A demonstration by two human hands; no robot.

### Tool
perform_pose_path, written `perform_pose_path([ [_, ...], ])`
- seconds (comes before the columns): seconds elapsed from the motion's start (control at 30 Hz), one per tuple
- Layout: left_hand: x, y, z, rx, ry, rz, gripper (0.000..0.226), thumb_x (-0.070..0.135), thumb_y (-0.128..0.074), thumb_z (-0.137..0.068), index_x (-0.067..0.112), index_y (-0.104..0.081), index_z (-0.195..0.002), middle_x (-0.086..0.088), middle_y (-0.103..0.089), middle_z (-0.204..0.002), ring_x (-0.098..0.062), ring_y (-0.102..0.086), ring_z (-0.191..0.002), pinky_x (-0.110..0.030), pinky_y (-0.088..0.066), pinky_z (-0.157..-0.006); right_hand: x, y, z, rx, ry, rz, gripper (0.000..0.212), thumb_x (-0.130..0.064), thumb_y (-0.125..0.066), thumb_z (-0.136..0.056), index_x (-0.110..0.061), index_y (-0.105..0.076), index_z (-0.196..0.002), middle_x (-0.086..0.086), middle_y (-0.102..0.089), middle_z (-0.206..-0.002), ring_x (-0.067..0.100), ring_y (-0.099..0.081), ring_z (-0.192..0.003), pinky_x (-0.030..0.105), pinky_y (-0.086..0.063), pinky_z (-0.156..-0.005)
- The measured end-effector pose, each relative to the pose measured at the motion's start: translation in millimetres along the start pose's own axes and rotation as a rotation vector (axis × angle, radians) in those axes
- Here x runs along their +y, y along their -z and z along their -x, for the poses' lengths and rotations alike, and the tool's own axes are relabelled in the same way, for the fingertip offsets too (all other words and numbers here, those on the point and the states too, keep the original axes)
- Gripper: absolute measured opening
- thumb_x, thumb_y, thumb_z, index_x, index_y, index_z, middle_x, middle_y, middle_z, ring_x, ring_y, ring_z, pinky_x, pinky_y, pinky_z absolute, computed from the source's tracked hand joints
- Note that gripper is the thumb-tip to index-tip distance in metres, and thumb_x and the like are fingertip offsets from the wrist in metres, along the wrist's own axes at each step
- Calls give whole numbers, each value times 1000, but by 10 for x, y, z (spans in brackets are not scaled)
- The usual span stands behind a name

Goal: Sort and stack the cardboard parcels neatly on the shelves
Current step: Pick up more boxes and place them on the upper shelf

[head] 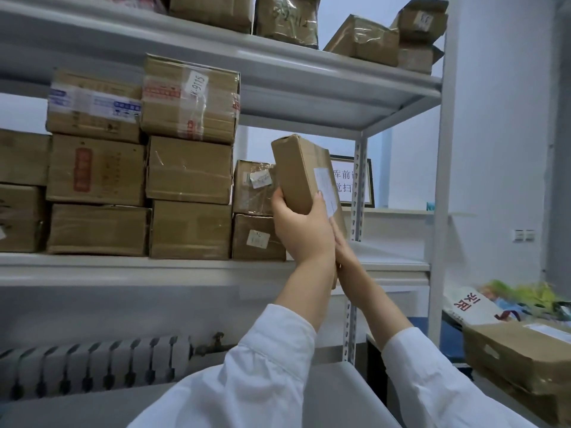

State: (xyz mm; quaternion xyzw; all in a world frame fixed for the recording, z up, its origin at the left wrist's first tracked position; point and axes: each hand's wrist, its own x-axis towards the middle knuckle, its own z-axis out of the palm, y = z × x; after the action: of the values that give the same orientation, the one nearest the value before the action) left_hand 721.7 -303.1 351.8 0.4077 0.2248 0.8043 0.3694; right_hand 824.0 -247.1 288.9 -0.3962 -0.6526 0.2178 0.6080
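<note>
- One view only, from the person's head, so no second view shares any part of the scene.
- It faces forward and tilts up at the shelves [309, 267], seeing the underside of the upper shelf [309, 100].
- It stands close: both arms reach from the bottom edge to mid-frame, where the left hand [299, 230] and right hand [344, 257] meet on a parcel [304, 174].
- The wide angle bends straight lines: the shelf edges curve, and the post [445, 180] leans.
- The right edge takes in the wall [500, 118] and a box [522, 356] low down; the bottom left takes in a radiator [92, 366].
</note>
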Motion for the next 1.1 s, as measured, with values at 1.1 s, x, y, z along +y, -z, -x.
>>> perform_pose_path([
  [1.1,-668,125,-544,-279,-141,-641,44,6,-51,-91,16,-50,-134,-4,-48,-129,-18,-58,-99,-13,-35,-83,233,-256,-461,93,40,-68,36,-14,-31,-103,-15,-48,-135,8,-58,-132,20,-53,-123,41,-39,-108],
])
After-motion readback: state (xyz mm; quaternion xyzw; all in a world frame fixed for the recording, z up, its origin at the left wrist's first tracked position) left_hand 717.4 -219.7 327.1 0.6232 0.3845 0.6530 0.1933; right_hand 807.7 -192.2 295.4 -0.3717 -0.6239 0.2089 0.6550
